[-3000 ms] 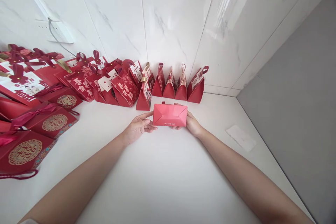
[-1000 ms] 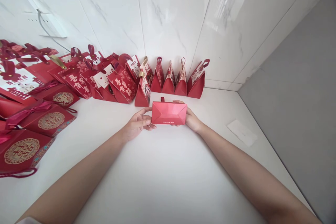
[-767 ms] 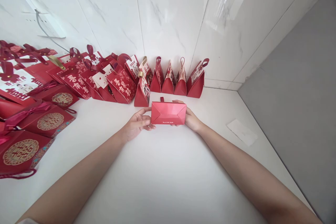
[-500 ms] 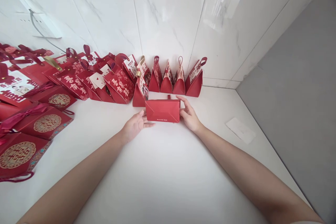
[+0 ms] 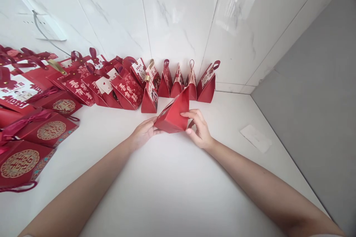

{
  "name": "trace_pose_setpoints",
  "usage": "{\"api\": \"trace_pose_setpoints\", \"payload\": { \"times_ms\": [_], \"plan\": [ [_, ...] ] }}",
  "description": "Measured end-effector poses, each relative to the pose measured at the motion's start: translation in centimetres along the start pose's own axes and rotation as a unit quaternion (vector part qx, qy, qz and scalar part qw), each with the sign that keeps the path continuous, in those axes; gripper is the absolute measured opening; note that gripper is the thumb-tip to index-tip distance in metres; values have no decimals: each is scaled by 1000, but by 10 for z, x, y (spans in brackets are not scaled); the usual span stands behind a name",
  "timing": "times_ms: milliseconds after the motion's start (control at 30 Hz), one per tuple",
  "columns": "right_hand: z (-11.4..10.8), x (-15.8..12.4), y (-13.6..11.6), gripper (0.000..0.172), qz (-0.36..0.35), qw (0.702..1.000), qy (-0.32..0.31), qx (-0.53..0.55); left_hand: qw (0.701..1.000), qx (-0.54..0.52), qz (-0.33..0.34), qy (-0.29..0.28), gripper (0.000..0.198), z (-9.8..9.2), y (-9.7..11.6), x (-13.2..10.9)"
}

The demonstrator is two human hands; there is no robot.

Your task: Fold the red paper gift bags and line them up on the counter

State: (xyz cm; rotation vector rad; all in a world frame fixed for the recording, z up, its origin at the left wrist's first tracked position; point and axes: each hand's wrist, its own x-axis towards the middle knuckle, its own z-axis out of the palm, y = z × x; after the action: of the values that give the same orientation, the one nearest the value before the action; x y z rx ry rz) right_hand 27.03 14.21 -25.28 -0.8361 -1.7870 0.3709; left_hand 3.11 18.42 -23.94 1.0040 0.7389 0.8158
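Note:
A red folded paper box point(image 5: 175, 113) is tilted between my two hands, its pointed top towards the wall and one triangular side turned to me. My left hand point(image 5: 144, 132) grips its left lower edge, with the fingers partly behind and under it. My right hand point(image 5: 198, 129) is at the right side, fingertips pressed on the red face and thumb by the lower corner. Behind it stands a row of red triangular boxes with loop handles, among them a box with a white-and-red front point(image 5: 149, 98) and one at the right end point(image 5: 206, 87).
Many red gift boxes crowd the left, including a box with a gold round emblem point(image 5: 20, 163). A flat white paper point(image 5: 256, 137) lies on the white table point(image 5: 172, 185) at the right. Behind rises a marble-patterned wall point(image 5: 178, 14); a cable hangs at upper left.
The red box has turned from its flat rectangular bottom facing me to a tilted side view with its peak raised. My right fingers have moved onto its face.

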Motion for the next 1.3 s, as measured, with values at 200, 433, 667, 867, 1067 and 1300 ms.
{"api": "trace_pose_setpoints", "payload": {
  "times_ms": [200,433,667,867,1067,1300],
  "plan": [
    [5,-3,-5,56,-114,980,-65,-152,996,7,57,-69,57,13,4,-8],
    [4,-3,-6,46,-192,956,-81,-204,975,123,92,-158,76,6,2,-10],
    [3,-4,-8,47,-214,936,-104,-260,980,122,112,-115,68,6,0,-7],
    [5,-4,-12,46,-226,939,-98,-239,976,123,129,-125,67,8,1,-7],
    [4,-5,-7,47,-205,944,-129,-225,980,103,126,-115,73,10,2,-8],
    [5,-7,-3,53,-186,946,-151,-218,976,123,137,-120,70,10,2,-7]
  ]
}}
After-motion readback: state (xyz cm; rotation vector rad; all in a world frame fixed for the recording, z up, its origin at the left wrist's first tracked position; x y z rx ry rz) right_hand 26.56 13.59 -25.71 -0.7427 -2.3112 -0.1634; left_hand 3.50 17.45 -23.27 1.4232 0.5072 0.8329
